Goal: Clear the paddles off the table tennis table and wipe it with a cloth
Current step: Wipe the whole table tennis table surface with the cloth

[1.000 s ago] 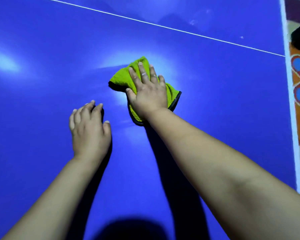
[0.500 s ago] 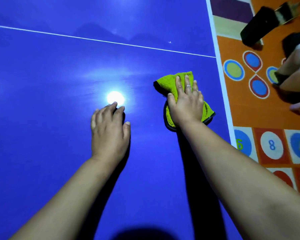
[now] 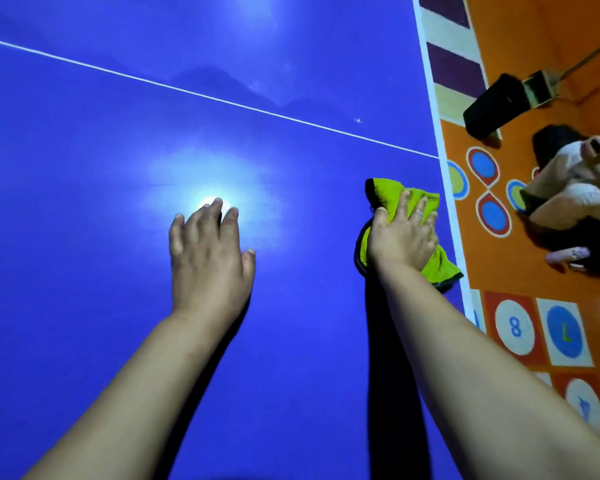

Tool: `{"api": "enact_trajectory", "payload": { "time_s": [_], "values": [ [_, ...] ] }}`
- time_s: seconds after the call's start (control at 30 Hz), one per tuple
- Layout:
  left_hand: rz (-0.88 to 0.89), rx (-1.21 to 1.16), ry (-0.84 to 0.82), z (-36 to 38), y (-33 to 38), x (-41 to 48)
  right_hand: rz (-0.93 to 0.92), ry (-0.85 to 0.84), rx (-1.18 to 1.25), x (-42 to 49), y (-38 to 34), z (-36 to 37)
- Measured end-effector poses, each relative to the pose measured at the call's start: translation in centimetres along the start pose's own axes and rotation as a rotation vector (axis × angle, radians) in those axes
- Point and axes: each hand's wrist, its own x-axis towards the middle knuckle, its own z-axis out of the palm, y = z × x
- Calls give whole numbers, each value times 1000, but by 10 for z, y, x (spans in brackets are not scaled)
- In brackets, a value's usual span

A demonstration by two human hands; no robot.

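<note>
Crumpled lime-green microfibre cloth with a dark hem [image 3: 387, 195], flat on the glossy blue table tennis counter [image 3: 84, 209], right up against its white side stripe [image 3: 445, 202], lower corner lapping over that stripe. Carried there from mid-counter within the last second, in one sweep to the right; judged to mean a wiping stroke just run out to the side edge, with a return pass or a fresh lane likely next. No paddles anywhere in view, so clearing probably done already and wiping in progress. Pressed down on top of the cloth: right hand [image 3: 402, 239], palm down, fingers spread and fairly straight, a ring on one finger, forearm stretched long from the lower right. Well apart to the left: left hand [image 3: 208, 261], holding nothing, fingers close together and gently bent, resting on bare counter at a bright lamp reflection [image 3: 207, 201], seemingly as a brace. Farther up, a thin white line [image 3: 222, 97] slanting across the blue. Beyond the edge, an orange play mat with numbered circles [image 3: 499, 271], a person seated on it [image 3: 568, 192], and a dark long-handled object [image 3: 492, 109].
</note>
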Motion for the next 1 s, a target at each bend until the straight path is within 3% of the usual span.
{"api": "enact_trajectory", "payload": {
  "time_s": [0.3,0.6,0.8,1.0],
  "values": [
    [-240,80,67,-62,-154,-3,-462,-21,0,-128,-217,22],
    [-443,126,130,-116,-265,-28,-842,-205,29,-261,-373,32],
    [-509,104,174,-118,-261,-18,-1077,-248,-39,-246,-385,26],
    [-422,41,161,-92,-198,8,-946,-150,57,-178,-312,25]
  ]
}}
